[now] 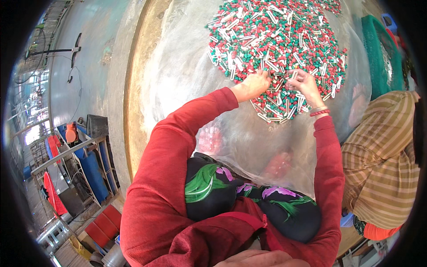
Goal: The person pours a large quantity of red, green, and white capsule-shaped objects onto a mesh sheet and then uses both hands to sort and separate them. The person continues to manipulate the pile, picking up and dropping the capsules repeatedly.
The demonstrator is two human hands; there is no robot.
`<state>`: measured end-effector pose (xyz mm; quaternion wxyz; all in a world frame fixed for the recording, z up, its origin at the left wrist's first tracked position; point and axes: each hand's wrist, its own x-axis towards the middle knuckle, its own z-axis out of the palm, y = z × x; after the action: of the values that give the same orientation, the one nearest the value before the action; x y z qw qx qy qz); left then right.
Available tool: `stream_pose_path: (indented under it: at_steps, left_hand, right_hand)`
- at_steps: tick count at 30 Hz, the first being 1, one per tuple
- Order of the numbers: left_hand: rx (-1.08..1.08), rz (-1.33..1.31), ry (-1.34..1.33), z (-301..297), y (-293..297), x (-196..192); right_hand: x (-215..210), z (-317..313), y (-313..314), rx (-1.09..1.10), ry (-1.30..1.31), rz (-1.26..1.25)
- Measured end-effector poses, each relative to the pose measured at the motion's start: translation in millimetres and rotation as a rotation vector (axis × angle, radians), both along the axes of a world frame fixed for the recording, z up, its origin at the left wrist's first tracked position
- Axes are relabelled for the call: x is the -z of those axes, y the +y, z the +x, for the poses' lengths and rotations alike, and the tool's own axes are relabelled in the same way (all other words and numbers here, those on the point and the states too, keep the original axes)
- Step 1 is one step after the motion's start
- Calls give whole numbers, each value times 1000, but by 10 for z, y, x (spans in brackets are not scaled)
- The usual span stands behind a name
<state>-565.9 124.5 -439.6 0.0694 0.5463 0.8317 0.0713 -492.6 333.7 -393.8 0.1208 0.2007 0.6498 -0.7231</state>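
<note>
A wide heap of small red, green and white pieces [280,40], mixed with long white clip-like loops, lies spread on a translucent sheet [178,84]. My left hand [253,85] rests at the heap's near edge with its fingers closed together; whatever is between them is hidden. Close by on the right, my right hand [307,87] pinches one white clip-like piece [294,74] between thumb and fingers, just above the pile. Several loose white loops [287,109] lie below and between the two hands.
A green mesh basket [369,49] stands at the far right. Beside me on the right sits a person in striped brown clothing [382,151]. To the left, past a wooden edge [130,89], are blue panels [94,175] and red boxes [103,227].
</note>
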Motion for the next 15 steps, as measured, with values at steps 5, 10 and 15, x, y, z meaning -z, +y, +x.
stream_pose_path:
  at_steps: [5, 10, 15]
  left_hand:
    - [224, -12, 16, -1, 155, -87]
    - [-44, 282, -450, -233, 2, -248]
    - [-238, 292, -1076, -369, -136, -510]
  right_hand:
    - [281, 274, 52, -505, -61, 607]
    - [251, 302, -518, -617, 38, 1136]
    - [398, 207, -473, -554, 7, 822]
